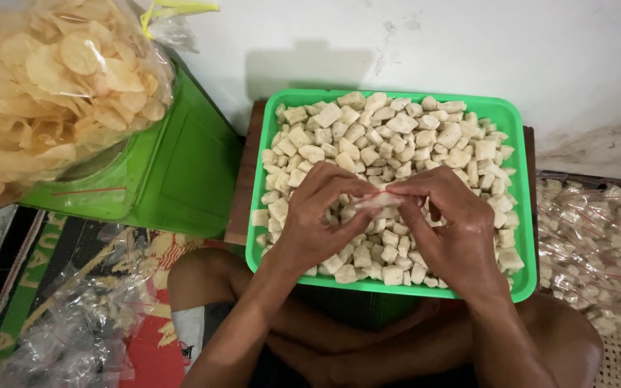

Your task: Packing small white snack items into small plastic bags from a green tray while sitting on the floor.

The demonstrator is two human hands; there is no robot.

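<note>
Home snack-packing spot, I'm sitting cross-legged on a patterned floor mat [52,287] against a scuffed white wall [468,50]; green tray [522,215] of pale chunks, big bag of crackers [52,86], pile of filled small packets [598,251].

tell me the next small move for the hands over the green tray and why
Probably work the small clear packet open or shut at its top edge. The left hand and right hand pinch it between their fingers, above the green tray of pale cubes. Whether the packet is already filled is too blurred to tell. A heap of filled packets lies to the right.
</note>
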